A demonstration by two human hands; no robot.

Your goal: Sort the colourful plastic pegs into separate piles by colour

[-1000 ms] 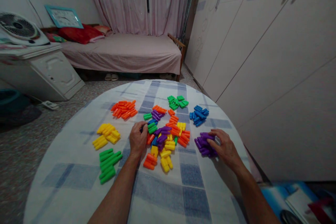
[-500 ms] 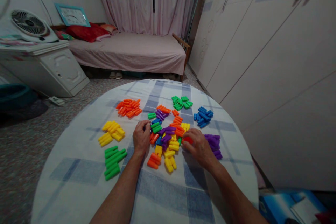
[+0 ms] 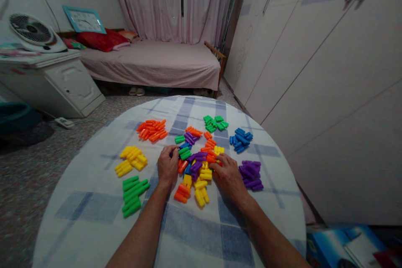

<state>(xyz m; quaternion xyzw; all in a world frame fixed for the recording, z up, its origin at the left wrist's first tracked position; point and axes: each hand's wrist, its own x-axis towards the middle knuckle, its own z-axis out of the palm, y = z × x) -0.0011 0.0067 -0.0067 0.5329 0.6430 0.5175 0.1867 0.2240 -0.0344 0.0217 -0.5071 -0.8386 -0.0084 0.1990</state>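
Plastic building blocks shaped like joined tubes lie in a mixed-colour cluster at the table's middle, with purple blocks (image 3: pixel 197 163), yellow blocks (image 3: pixel 205 174) and green blocks (image 3: pixel 184 153) among them. At the cluster's left edge, my left hand (image 3: pixel 168 164) rests with curled fingers beside the green and dark blue blocks; whatever its fingertips hold is hidden. My right hand (image 3: pixel 228 176) reaches over the right edge of the cluster, fingers bent down by the orange blocks (image 3: pixel 211 157). A little red shows beneath those fingers, seemingly a red block mostly covered by the hand.
Around the cluster lie sorted piles: orange (image 3: pixel 152 130), yellow (image 3: pixel 131 161), green (image 3: pixel 135 194), more green (image 3: pixel 215 123), blue (image 3: pixel 241 140) and purple (image 3: pixel 251 175). A checked cloth covers the round table (image 3: pixel 91 238). Beyond stand a bed (image 3: pixel 150 60) and a wardrobe (image 3: pixel 314 104).
My right hand has moved left, closer over the cluster, and the red block under its fingers has shifted with it and is now mostly hidden. My left hand stays by the cluster's left edge.
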